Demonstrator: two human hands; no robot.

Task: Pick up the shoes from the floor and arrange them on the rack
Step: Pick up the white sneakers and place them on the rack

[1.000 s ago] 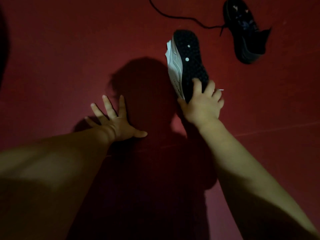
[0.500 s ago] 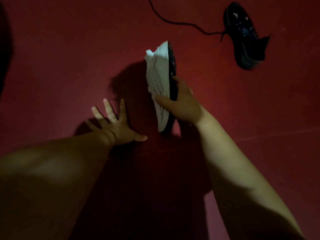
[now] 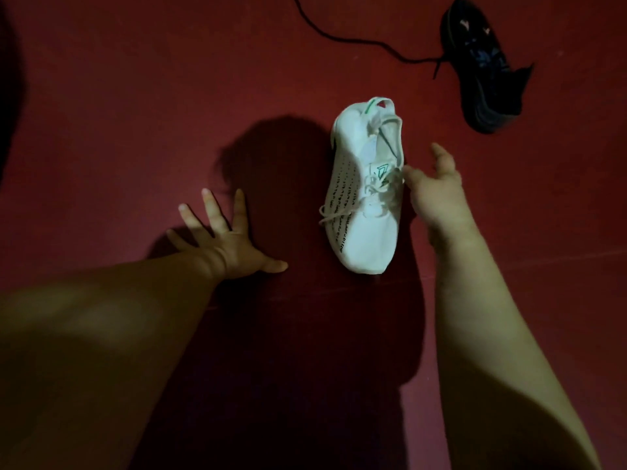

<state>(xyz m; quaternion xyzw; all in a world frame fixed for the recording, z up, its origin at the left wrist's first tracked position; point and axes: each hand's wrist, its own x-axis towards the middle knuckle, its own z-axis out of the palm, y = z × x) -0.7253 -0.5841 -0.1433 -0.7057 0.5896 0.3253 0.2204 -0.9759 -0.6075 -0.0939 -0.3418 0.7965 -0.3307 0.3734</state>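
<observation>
We had our left hand (image 3: 230, 245) flat on the red floor (image 3: 135, 113), palm down, the fingers spread wide and the thumb stuck out to the side. It gripped nothing.

The white shoe (image 3: 364, 212) stood on the floor between our two hands, sole down, its toe pointing back toward us and its heel away. Rows of small dark marks ran along the side nearer our left hand, a green mark sat on the tongue, and its white laces (image 3: 342, 208) lay loose over the top, one loop hanging off that same side.

Our right hand (image 3: 437, 198) was just beside the other side of the white shoe, level with the laces. Its fingers were loosely stretched out and parted, curled round nothing. The thumb tip was right at the edge of the shoe, but we could not tell whether it touched.

The black shoe (image 3: 481, 69) lay farther off, beyond our right hand, well apart from the white one. A long black lace (image 3: 356, 42) trailed from it across the floor. Our own shadow (image 3: 281, 157) fell dark over the floor around the white shoe and between our arms.
</observation>
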